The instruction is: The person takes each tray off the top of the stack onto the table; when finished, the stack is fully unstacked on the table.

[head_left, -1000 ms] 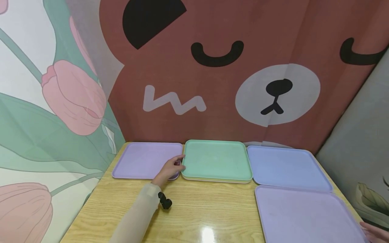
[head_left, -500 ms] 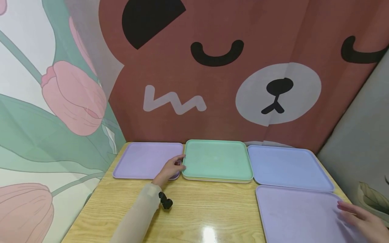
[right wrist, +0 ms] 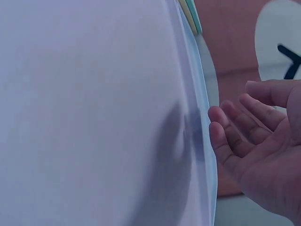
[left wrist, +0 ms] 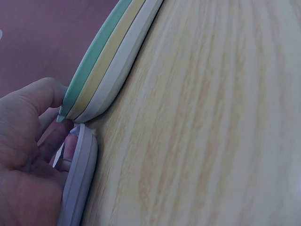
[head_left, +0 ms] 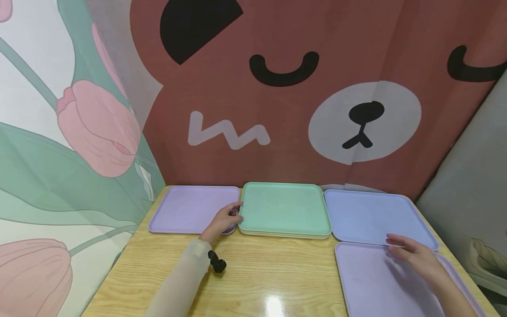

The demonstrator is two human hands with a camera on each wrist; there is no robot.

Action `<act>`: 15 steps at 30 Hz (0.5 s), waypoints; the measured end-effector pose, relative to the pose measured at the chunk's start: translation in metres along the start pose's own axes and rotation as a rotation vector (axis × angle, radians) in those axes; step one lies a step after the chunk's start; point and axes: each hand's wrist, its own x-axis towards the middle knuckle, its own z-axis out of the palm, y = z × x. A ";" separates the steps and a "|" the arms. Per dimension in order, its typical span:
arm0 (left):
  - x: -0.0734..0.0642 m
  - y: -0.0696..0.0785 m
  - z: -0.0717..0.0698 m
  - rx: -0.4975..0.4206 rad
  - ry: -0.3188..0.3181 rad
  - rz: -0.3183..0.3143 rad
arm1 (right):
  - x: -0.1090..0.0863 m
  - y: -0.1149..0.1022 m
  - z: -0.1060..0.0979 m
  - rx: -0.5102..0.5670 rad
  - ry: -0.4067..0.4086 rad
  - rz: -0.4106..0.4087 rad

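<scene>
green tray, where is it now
In the head view, the green tray sits by the left hand, between a purple tray (left) and the blue tray (right).

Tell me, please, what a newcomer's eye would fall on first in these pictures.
Probably the huge bear print behind the table. Below it, the mint green tray tops a stack mid-row, with the left hand at its left edge, while the right hand hovers over the near purple tray.

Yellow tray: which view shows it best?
Left wrist view: the yellow tray shows a long stretch of edge between the green tray and pale tray. Head shows only a thin front strip; right wrist, a small sliver at the top.
</scene>
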 end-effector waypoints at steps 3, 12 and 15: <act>0.000 -0.001 0.000 0.000 0.001 0.005 | 0.013 -0.012 0.012 0.017 -0.015 -0.017; 0.003 -0.003 0.001 -0.004 0.007 0.012 | 0.047 -0.039 0.044 0.025 -0.055 0.011; 0.002 -0.002 0.000 -0.002 0.001 0.005 | 0.057 -0.045 0.054 0.048 -0.057 0.019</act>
